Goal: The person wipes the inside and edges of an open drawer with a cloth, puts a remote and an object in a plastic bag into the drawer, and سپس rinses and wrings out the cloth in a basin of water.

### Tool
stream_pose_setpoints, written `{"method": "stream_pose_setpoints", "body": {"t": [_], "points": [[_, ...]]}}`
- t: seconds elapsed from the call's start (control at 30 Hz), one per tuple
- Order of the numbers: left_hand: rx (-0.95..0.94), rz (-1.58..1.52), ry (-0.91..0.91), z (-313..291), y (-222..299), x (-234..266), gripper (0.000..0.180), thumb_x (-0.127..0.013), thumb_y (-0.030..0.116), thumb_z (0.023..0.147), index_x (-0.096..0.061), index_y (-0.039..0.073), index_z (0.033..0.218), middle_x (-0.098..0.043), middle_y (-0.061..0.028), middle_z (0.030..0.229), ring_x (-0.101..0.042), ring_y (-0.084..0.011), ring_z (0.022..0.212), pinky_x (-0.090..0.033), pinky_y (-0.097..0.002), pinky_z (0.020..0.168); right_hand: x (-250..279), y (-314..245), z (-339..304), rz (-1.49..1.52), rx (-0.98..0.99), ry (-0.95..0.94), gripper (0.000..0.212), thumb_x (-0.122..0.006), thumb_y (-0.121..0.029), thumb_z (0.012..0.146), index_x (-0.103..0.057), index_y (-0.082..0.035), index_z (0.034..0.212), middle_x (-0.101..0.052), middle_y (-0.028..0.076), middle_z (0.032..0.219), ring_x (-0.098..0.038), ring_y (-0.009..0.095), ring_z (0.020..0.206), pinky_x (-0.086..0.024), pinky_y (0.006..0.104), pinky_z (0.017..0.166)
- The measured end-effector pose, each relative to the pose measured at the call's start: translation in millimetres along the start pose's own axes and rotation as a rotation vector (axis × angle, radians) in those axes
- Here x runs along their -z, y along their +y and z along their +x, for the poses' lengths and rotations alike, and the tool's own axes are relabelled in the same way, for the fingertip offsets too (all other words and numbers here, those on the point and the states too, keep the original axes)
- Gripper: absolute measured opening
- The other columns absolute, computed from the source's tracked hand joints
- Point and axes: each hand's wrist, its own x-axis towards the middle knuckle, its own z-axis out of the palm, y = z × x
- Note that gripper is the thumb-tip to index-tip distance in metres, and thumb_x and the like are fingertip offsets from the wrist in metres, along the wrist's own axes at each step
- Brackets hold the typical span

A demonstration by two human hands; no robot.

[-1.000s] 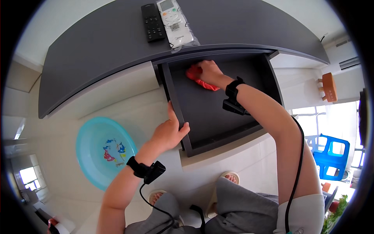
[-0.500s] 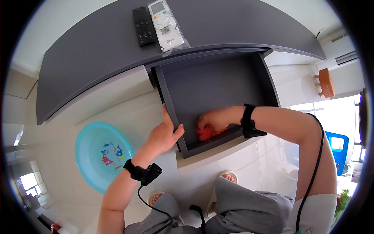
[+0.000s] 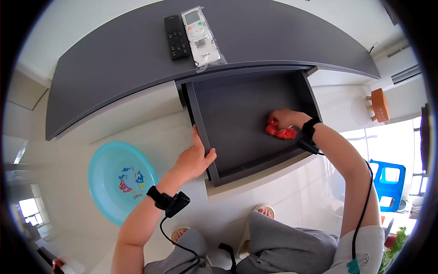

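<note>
The red cloth [image 3: 284, 134] is inside the drawer [image 3: 235, 112], right of its middle and nearer the front panel [image 3: 255, 176] than the back. It is bunched; its longer extent runs roughly left to right, about parallel to the front panel, with the right end tilted slightly toward the person.

Right hand [image 3: 288, 118]: grip closed on the cloth. The fingers bear on its upper left part, and the loose bulk lies on the person's side of the knuckles. The forearm enters over the front right corner. Whether the cloth is pressed flat under the palm cannot be determined.

Left hand [image 3: 190, 160]: well apart from the cloth, at the drawer's left wall [image 3: 204, 132]. The index finger extends along the outer side; the thumb reaches the top edge. The remaining fingers are hidden, so whether this grip clamps the wall cannot be told.

The right hand is therefore the nearer one, in direct contact; bare drawer floor separates the cloth from the left wall.
</note>
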Motion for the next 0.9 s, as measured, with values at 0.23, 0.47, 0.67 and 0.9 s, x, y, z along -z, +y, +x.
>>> {"method": "stream_pose_setpoints", "body": {"t": [0.23,0.47,0.67,0.9], "points": [[0.059,-0.002,-0.056,0.0,6.7,3.8,0.086,-0.045,0.03,0.091,0.015,-0.009,0.138,-0.06,-0.0261,0.075,-0.061,-0.0413,0.069,-0.05,-0.0422,0.066,3.6,-121.0,54.7,0.273,0.496,0.353,0.044,-0.066,-0.012,0.077,-0.055,-0.011,0.119,-0.055,0.018,0.117,-0.052,0.035,0.112,-0.044,0.0398,0.095],[-0.019,0.015,0.047,-1.0,-7.8,-5.4,0.088,-0.046,0.032,0.09,0.013,-0.012,0.137,-0.06,-0.022,0.067,-0.06,-0.0401,0.061,-0.05,-0.0432,0.06,1.7,-94.9,83.0,-0.197,0.427,0.654,0.05,-0.061,-0.01,0.078,-0.054,-0.014,0.127,-0.038,0.015,0.135,-0.043,0.036,0.123,-0.044,0.0393,0.098],[0.038,0.037,-0.016,-2.7,3.9,0.7,0.087,-0.046,0.03,0.09,0.013,-0.013,0.137,-0.06,-0.0211,0.066,-0.061,-0.039,0.061,-0.05,-0.042,0.059,10.4,-2.7,47.9,-0.003,-0.209,0.56,0.049,-0.05,-0.021,0.088,-0.043,-0.018,0.137,-0.038,0.009,0.136,-0.044,0.029,0.125,-0.028,0.0411,0.11],[-0.005,0.014,0.026,-3.8,2.0,3.3,0.087,-0.046,0.031,0.09,0.012,-0.014,0.137,-0.059,-0.0194,0.065,-0.06,-0.0369,0.058,-0.049,-0.0413,0.058,28.0,9.2,43.3,-0.003,-0.261,0.561,0.038,-0.046,-0.025,0.092,-0.051,-0.022,0.13,-0.04,0.009,0.136,-0.042,0.025,0.127,-0.026,0.0395,0.111]]}}
